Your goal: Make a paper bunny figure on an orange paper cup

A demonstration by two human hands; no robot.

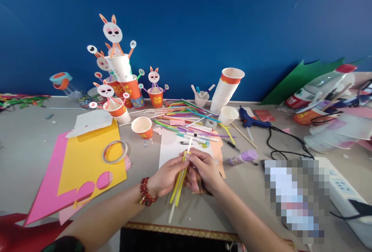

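Over the front middle of the table, my left hand [166,176] pinches a bundle of yellow straws [180,184]. Between the straws runs a thin white strip [171,214], sticking out past them at both ends. The fingers of my right hand [207,168] are closed on the upper end of the same bundle, touching my left fingertips. Part of the bundle is hidden behind the fingers. Beyond the hands lies a white paper sheet [167,149], with markers and a heap of coloured straws [174,108] behind it.
Paper-cup rabbit figures [112,33] stand stacked at the back left. A tape roll [124,155] lies on yellow card [87,147]. Rightward are a cup stack [226,89], a glue gun [252,121] with its cable, a glue stick [244,157] and a power strip [345,194].
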